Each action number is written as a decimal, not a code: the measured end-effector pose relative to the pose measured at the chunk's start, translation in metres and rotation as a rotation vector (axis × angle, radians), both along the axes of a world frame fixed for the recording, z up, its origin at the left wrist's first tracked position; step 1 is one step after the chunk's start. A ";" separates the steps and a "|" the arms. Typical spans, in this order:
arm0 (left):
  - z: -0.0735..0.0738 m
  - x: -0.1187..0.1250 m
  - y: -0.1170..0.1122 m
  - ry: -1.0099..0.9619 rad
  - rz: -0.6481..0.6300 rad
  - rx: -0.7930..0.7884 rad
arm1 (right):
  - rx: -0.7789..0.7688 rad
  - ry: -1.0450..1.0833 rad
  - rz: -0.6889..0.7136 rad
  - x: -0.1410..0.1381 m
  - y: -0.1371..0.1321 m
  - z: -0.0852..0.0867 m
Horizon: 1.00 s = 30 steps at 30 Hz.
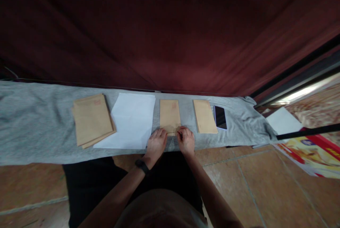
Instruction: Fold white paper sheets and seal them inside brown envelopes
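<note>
A brown envelope point(170, 114) lies in the middle of a grey cloth point(32, 121). My left hand point(156, 143) rests with fingers together on its near left corner. My right hand point(186, 140) has its fingers curled and pressed on the near right corner and flap edge. A dark band sits on my left wrist. White paper sheets point(131, 120) lie just left of the envelope, and a stack of brown envelopes point(91, 120) lies further left. Another brown envelope point(204, 116) lies to the right, with a dark phone point(220, 117) beside it.
A dark red curtain point(170, 33) hangs behind the cloth. Tiled floor point(260, 185) lies to the right, with a white sheet point(284, 121), a black bar point(308, 131) and a coloured printed sheet point(313, 153) on it.
</note>
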<state>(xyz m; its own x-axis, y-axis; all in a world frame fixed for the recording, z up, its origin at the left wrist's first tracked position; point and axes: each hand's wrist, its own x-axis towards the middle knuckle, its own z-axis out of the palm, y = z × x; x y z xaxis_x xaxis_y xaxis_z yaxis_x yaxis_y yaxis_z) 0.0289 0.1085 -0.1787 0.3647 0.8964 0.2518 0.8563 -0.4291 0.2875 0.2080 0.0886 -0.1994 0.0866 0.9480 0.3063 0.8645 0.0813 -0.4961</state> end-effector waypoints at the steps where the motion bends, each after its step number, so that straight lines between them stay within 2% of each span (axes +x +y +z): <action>1: 0.000 0.000 0.000 -0.009 0.003 0.002 | -0.003 0.013 0.006 0.001 0.001 0.000; 5: -0.003 -0.003 -0.004 -0.043 -0.014 0.029 | 0.004 0.090 0.122 0.013 0.016 0.006; 10: -0.006 -0.005 -0.008 -0.075 -0.033 0.064 | -0.042 -0.031 0.417 0.028 0.057 0.014; 14: -0.005 -0.005 -0.006 -0.105 -0.026 0.050 | -0.064 -0.145 0.444 0.028 0.084 0.010; 20: -0.005 -0.005 -0.002 -0.152 -0.008 0.010 | -0.046 -0.192 0.414 0.022 0.106 0.008; 24: -0.005 -0.004 0.001 -0.192 0.020 -0.001 | -0.061 -0.150 0.361 0.012 0.108 0.016; 28: -0.007 -0.004 0.000 -0.198 0.023 -0.005 | -0.051 -0.040 0.303 -0.021 0.085 0.020; 30: -0.008 -0.005 -0.001 -0.168 0.024 0.001 | -0.061 -0.011 0.393 -0.040 0.073 0.019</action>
